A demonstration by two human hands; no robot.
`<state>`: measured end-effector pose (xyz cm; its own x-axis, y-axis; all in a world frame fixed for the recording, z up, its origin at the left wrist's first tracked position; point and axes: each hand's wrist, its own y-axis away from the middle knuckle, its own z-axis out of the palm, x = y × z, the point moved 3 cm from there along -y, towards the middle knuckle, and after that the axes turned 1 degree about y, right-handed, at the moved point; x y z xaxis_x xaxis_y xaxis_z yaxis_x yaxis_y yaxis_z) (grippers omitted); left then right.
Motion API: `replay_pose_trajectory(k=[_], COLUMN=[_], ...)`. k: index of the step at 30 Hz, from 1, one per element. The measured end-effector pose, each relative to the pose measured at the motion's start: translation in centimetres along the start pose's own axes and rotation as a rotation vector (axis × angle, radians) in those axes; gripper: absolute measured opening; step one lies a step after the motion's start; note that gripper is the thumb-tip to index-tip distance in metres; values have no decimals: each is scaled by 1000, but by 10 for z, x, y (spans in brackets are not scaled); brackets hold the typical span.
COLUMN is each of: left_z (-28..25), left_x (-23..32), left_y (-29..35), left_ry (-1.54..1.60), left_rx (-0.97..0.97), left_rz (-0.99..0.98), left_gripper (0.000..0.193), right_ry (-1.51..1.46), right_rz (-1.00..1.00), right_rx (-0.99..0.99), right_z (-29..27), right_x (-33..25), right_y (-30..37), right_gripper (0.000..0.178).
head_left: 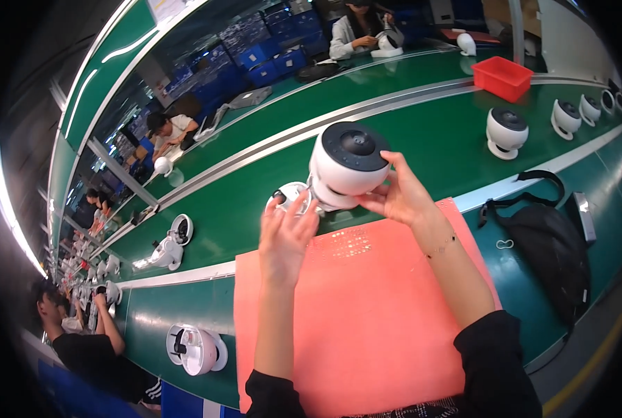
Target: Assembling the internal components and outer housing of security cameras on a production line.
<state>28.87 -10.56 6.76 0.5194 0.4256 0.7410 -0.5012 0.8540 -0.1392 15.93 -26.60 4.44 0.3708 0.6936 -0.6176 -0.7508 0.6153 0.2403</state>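
Observation:
My right hand (pixel 398 195) grips a white, round-bodied camera (pixel 349 171) with a black face and a central lens, thumb low and fingers at its upper side. The camera is tilted, above the far edge of a pink mat (pixel 352 313). My left hand (pixel 290 233) has its fingers spread, palm turned up. Just beyond its fingertips is a white part with a dark piece (pixel 283 194); whether they touch it I cannot tell. A cluster of small shiny pieces (pixel 350 242) lies on the mat's far side.
Similar cameras (pixel 507 132) stand along the green belt (pixel 429 132) at right, near a red bin (pixel 502 76). A black bag (pixel 544 240) lies right of the mat. Opened white housings (pixel 198 348) sit at left. A co-worker (pixel 91 348) sits left; others work across the belt.

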Motion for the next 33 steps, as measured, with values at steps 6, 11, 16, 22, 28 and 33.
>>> replay_pose_trajectory(k=[6,11,16,22,28,33], left_z=[-131,-125,-117,-99,-71,-56], left_x=[-23,-66,-72,-70,-105,-108], left_y=[-31,-47,-50,-53,-62,-65], left_ry=[-870,-212,-234,-239,-512,-979], left_rx=[932,553,444,435,439,706], left_rz=[441,-93,-47,-58,198,7], left_gripper=[70,79,79,91,111,112], right_ry=[122,208,494,1667,2370,2488], right_rz=[-260,-309,-324,-1197,-1102,-1384], right_rx=[215,335,413,842,138,84], right_z=[-69,-103,-101,-41,-42,-57], right_x=[-30,-32,-19,-19,13,9], right_y=[-31,-39,-41,-11,-39,-57], right_gripper=[67,77,81,74,54,15])
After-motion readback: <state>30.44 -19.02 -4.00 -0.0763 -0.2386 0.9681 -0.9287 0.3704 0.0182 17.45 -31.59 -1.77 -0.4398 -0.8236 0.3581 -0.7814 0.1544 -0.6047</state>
